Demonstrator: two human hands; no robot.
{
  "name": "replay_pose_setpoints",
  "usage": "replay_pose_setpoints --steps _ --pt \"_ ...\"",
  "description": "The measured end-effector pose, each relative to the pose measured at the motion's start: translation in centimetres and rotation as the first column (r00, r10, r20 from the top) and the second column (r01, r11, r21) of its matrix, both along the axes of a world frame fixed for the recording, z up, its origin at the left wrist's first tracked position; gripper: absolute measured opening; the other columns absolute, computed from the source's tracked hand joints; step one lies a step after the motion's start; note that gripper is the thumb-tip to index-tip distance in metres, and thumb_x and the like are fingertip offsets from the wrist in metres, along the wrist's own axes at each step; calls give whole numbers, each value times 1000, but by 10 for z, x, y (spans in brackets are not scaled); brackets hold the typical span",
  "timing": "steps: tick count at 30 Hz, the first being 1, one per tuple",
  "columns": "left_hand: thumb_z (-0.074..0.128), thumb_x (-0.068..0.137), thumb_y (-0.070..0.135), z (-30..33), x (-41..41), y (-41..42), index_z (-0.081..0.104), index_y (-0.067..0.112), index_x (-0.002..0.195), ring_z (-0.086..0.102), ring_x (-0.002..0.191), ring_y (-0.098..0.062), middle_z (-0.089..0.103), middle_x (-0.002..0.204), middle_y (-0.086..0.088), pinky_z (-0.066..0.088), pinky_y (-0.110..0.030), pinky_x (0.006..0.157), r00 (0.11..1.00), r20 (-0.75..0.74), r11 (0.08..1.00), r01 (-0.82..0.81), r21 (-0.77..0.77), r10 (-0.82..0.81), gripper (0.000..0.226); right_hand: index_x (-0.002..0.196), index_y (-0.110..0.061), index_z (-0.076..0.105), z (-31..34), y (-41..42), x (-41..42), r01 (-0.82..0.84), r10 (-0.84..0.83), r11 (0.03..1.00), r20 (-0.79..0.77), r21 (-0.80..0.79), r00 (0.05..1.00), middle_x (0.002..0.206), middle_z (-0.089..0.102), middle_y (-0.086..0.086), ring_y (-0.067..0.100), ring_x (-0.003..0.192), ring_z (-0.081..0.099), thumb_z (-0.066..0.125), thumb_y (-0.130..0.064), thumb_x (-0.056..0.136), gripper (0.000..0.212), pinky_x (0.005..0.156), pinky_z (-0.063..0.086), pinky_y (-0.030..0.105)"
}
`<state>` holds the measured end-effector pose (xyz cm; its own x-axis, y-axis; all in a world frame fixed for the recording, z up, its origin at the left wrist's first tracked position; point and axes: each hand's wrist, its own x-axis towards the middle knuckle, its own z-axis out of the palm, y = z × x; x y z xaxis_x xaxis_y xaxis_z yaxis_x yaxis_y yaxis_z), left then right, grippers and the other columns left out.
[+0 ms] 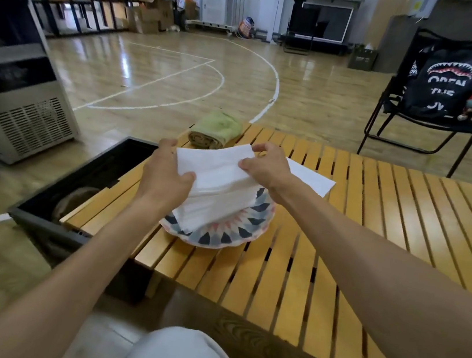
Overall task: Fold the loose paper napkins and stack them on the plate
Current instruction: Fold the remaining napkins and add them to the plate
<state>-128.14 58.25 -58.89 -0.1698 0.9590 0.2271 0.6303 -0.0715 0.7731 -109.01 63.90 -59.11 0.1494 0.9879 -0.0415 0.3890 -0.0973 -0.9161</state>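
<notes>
Material: paper napkin (215, 165), white, thin and very light. Judged soft, limp under its own weight, easily creased and easily torn if pulled from opposite ends. No slip hazard expected against dry skin. Best taken at edges or corners with a light pinch; flat pressure along the fold line to set the crease.

Location: held in the air just above the plate (220, 237), over the near-left part of the slatted wooden worktop (341, 239). Below it, a stack of folded napkins (212, 206) lying on the plate, overhanging the patterned rim on the left side. One more loose napkin (310, 178) lying flat on the worktop just beyond the plate, partly hidden behind the right wrist.

Left hand (165, 175): fingers curled round the left edge of the held napkin, thumb on top of the sheet, remaining fingers hidden underneath. Firm hold on the paper.

Right hand (266, 168): thumb and forefinger closed in a pinch on the upper right part of the same napkin, near its far corner. Remaining fingers curled; contact with the paper cannot be told.

Sheet spanning both hands, slightly bowed, a lengthwise crease visible across its middle. Recommended: low tension between the two holds to avoid tearing.
</notes>
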Motion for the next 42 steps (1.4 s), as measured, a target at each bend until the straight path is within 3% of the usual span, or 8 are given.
replay_pose_setpoints --steps 5,12,16,19,24,32,40,42 --pt "69 89 18 -17 -9 7 33 18 145 50 123 -30 48 138 -9 49 -45 97 1000 -16 997 -1 -72 0 67 127 -14 54 -11 7 -7 -4 2 1000 80 23 997 111 53 1 20 99 55 72 -21 87 44 79 48 30" --pt "71 88 22 -35 -7 5 32 18 143 51 116 -27 42 138 -11 55 -45 87 999 -5 990 -33 -134 33 67 130 -15 54 -28 12 -9 13 -24 997 137 78 990 125 57 7 20 106 55 71 -23 89 46 80 43 28" --pt "65 92 30 -36 -3 -3 33 15 145 35 133 -30 25 150 -12 38 -44 106 940 -337 998 -51 34 60 64 136 -15 53 -33 7 -11 -25 -43 977 310 212 950 136 53 7 23 123 51 61 -29 97 42 97 43 33" --pt "44 101 35 -42 5 0 29 18 150 14 149 -26 16 162 -7 20 -45 119 826 -560 986 138 92 -63 54 144 -19 50 -31 -4 -15 -250 67 936 572 248 817 151 46 5 24 139 40 45 -34 104 43 115 32 45" --pt "30 103 33 -55 19 -1 39 17 137 34 139 -22 38 149 -7 31 -44 114 711 -672 975 207 -80 -206 39 143 -15 49 -41 -13 -16 -397 206 913 728 99 654 153 44 7 25 139 39 35 -36 106 45 113 33 42" --pt "42 99 22 -27 90 18 40 16 142 34 137 -22 41 147 -5 31 -38 112 764 -607 954 298 32 -218 44 134 -15 59 -43 5 24 -146 33 961 428 235 903 139 58 7 26 128 51 39 -31 105 39 107 40 45" --pt "44 98 23 -50 210 86 46 13 135 45 122 -28 49 132 -11 39 -39 98 497 -766 899 365 -242 -408 39 135 -17 59 -79 43 164 12 -36 999 600 43 799 145 52 3 24 134 46 42 -34 103 40 106 38 37" --pt "44 99 25 -60 224 99 44 13 138 45 123 -28 48 134 -11 39 -41 100 455 -770 883 362 -299 -447 41 108 -19 67 -88 52 178 -30 49 999 694 -40 718 126 58 5 27 125 51 39 -32 101 32 93 42 38"
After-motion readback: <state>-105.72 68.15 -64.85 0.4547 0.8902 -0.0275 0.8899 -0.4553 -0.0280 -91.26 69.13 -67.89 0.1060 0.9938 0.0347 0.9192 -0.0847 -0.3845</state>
